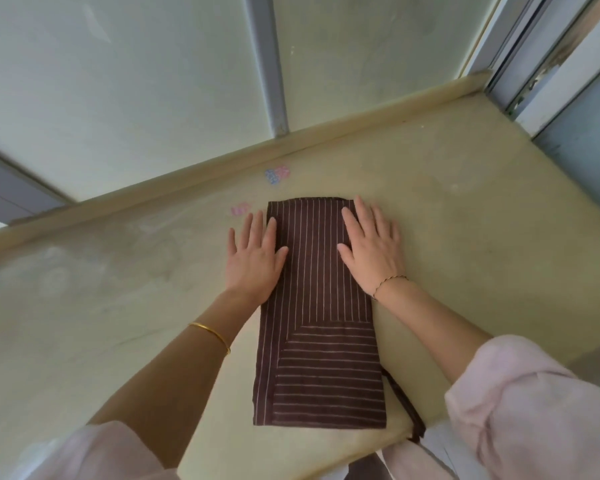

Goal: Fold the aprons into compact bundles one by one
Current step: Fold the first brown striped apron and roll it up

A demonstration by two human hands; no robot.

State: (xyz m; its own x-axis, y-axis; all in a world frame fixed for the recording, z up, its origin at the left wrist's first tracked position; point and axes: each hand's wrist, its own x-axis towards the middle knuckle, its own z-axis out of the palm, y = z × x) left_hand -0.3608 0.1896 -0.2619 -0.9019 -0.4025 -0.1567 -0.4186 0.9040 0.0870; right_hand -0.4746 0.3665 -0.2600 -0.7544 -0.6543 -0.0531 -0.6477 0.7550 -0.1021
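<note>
The folded apron (317,306) runs near to far; both flat hands, left hand (253,258) and right hand (373,251), press its far end, gripping nothing.

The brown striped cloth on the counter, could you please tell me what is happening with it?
A person is folding a brown apron with thin white stripes on a beige counter. It already lies as a long narrow rectangle. The left hand and right hand press flat on its far end, fingers straight. A dark tie strap trails off the near right corner.

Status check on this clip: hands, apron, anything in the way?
Both hands, left and right, flat on apron. Apron folded into long strip. Strap trails off its near right side.
</note>
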